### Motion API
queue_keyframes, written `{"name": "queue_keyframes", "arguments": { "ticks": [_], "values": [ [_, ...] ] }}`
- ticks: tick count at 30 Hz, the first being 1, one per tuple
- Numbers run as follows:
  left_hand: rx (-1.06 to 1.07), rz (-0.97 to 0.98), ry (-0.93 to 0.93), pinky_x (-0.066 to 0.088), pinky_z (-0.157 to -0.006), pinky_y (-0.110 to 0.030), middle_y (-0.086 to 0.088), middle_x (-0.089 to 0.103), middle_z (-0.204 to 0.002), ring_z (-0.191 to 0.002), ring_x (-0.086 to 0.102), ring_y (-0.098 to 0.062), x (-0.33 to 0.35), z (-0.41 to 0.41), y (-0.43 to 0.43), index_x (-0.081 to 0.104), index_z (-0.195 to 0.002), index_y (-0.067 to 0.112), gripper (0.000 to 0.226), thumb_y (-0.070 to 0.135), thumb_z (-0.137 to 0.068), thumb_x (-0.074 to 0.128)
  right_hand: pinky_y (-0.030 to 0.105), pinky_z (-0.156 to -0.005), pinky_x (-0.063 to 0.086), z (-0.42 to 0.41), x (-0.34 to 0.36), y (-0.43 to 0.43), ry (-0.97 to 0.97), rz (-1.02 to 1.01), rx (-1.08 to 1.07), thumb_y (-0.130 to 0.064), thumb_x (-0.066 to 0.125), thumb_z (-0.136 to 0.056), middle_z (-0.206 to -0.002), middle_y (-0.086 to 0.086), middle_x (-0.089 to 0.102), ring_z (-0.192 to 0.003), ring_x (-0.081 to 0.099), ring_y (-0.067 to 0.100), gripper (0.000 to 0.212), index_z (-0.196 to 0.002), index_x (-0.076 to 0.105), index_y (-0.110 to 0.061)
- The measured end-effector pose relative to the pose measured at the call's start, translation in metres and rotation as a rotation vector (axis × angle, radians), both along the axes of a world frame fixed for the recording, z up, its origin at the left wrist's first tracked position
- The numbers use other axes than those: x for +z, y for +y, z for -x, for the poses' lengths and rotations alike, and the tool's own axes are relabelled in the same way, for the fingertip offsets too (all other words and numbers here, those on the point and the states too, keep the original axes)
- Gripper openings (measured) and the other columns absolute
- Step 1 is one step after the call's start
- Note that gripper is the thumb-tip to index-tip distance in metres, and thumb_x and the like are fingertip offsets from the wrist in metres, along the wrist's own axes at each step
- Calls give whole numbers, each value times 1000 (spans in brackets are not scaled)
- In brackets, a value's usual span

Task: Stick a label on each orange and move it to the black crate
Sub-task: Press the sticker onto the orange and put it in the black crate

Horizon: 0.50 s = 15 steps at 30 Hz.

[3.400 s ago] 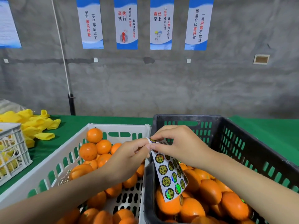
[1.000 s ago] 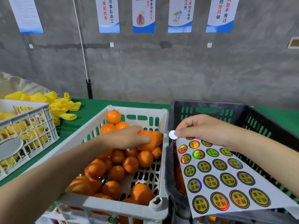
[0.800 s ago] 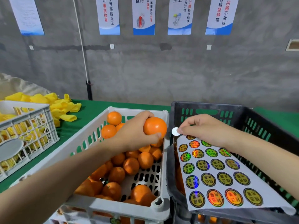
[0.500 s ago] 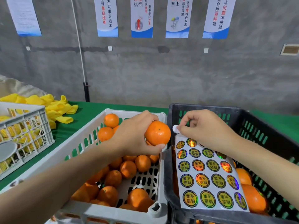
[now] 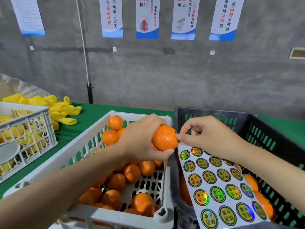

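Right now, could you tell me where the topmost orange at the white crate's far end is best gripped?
Probably across its round sides, from above: the orange sits highest, upper half clear, near the far wall of the white crate.

Chinese print on posters [image 5: 147,17] and a sticker sheet [image 5: 222,184].
Round labels [image 5: 209,177] on the sticker sheet read 精选水果. Tops cut off: second poster [image 5: 112,19] 事前检查, 事后返工; third poster [image 5: 149,33] 执行, 讲究方法; fourth poster [image 5: 184,19] 至上, 符合标准; fifth poster [image 5: 226,19] 问题不放过, 自检坚持做. Leftmost poster [image 5: 28,15]: print too small.

Orange [image 5: 164,138] aloft beside black crate [image 5: 214,111]
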<state>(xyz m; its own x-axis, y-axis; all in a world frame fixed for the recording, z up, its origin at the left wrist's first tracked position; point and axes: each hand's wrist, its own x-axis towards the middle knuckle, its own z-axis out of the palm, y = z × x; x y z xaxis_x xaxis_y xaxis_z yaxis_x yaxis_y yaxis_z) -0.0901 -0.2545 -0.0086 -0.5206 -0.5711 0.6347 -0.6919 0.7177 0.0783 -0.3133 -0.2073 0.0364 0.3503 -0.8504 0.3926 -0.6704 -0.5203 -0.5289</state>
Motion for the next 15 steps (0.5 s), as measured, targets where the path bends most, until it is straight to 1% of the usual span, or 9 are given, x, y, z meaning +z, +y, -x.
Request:
{"name": "queue_keyframes", "arguments": {
  "ticks": [3,5,7,8,10,11,13,14,15],
  "values": [
    [-6,-6,54,56,-72,-35,8,60,-108,-92,58,-10,0,0,1,55,-119,27,70,71,-66,67,13,-48,40,1,1,0,-35,6,30,-39,69,-86,-47,-9,54,-42,47,0,8,-82,69,-32],
    [-9,-19,82,55,-72,-32,9,59,-108,-92,57,-8,0,1,1,54,-120,28,69,73,-68,64,14,-49,39,0,1,-1,-64,20,50,-40,69,-86,-48,-7,53,-44,45,1,5,-88,70,-35],
    [-16,-29,110,54,-72,-30,11,58,-108,-92,56,-6,0,1,1,53,-121,28,70,75,-69,59,13,-50,38,0,1,-1,-85,37,71,-44,67,-86,-50,-8,53,-45,45,1,14,-98,71,-39],
    [-19,-34,128,53,-72,-29,11,58,-108,-92,56,-6,0,2,1,54,-121,27,70,75,-69,58,11,-51,39,0,1,-1,-91,37,83,-47,64,-85,-53,-11,57,-48,49,0,21,-103,72,-40],
    [-15,-47,169,52,-72,-28,12,57,-107,-92,56,-7,0,3,0,54,-121,27,71,76,-70,56,10,-58,47,0,1,0,-107,11,113,-49,60,-85,-72,-20,71,-64,65,-4,29,-111,70,-42],
    [-7,-50,193,52,-72,-28,14,56,-106,-91,56,-7,0,4,-1,54,-120,27,70,76,-71,55,9,-64,50,0,1,-1,-107,5,122,-50,59,-85,-83,-24,73,-75,68,-5,32,-115,68,-44],
    [10,-56,247,51,-71,-28,16,54,-104,-90,57,-7,-1,4,-2,54,-119,28,67,75,-72,55,5,-71,48,2,1,-1,-86,14,131,-53,57,-84,-95,-35,69,-88,66,-12,39,-121,65,-43],
    [18,-63,272,51,-71,-28,16,55,-104,-90,57,-7,-1,4,-2,54,-118,28,65,74,-72,55,5,-74,47,2,1,0,-71,17,134,-53,57,-84,-97,-37,68,-91,64,-14,40,-122,64,-43],
    [27,-74,294,52,-71,-29,15,56,-104,-90,57,-7,-1,3,-2,55,-117,28,64,74,-72,54,7,-76,48,2,1,0,-57,12,136,-54,57,-85,-99,-35,69,-92,65,-12,39,-122,65,-43]
  ]
}}
